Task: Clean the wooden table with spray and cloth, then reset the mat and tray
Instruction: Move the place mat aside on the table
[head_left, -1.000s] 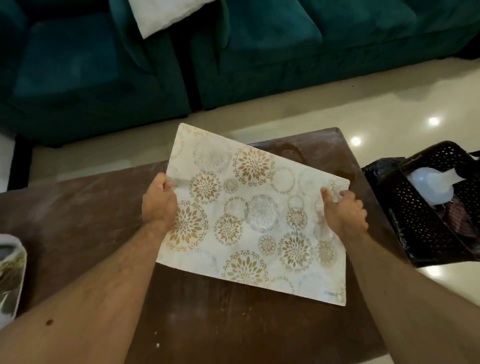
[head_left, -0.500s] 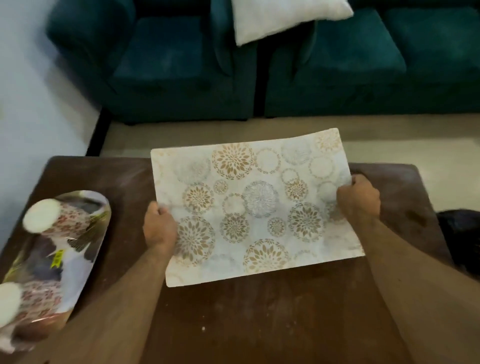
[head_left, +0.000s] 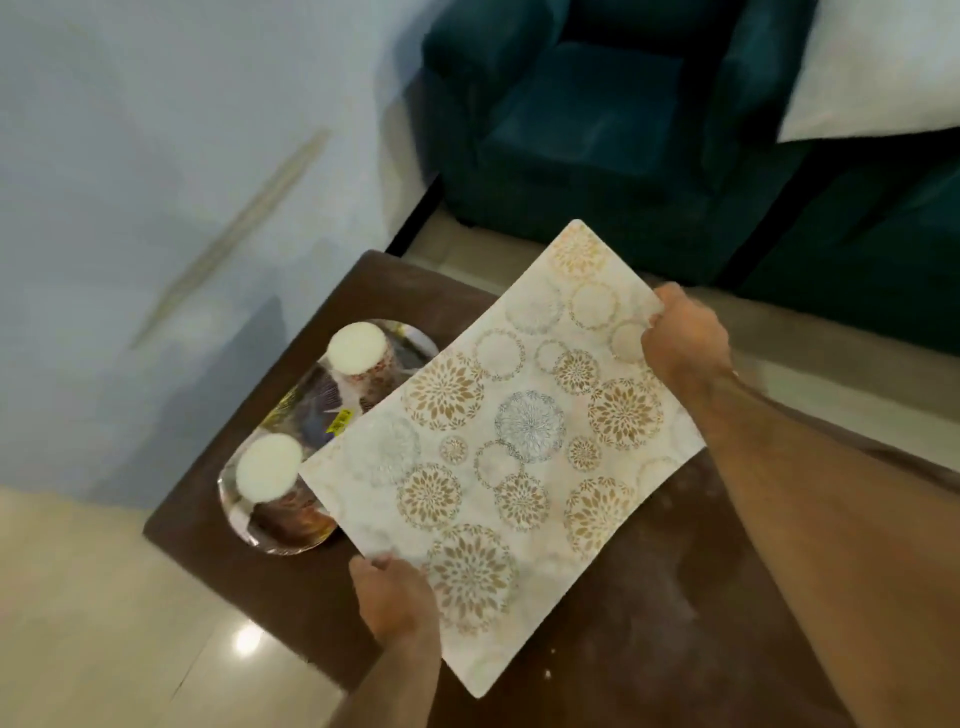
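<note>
A cream mat (head_left: 509, 457) printed with gold and grey floral circles hangs above the dark wooden table (head_left: 649, 639), tilted. My left hand (head_left: 396, 597) grips its near edge and my right hand (head_left: 683, 338) grips its far edge. At the table's left end lies an oval patterned tray (head_left: 291, 447) with two upturned cups (head_left: 358, 351) on it. The mat's left corner covers part of the tray. No spray bottle or cloth is in view.
A teal sofa (head_left: 597, 130) with a white cushion (head_left: 883, 78) stands beyond the table. A pale blue wall (head_left: 182, 182) runs along the left. Glossy cream floor tiles (head_left: 104, 623) lie near the table's left end.
My view has swung left and the tray has come fully into sight. Both hands have carried the mat leftward, and its corner now overlaps the tray. The black basket is out of sight.
</note>
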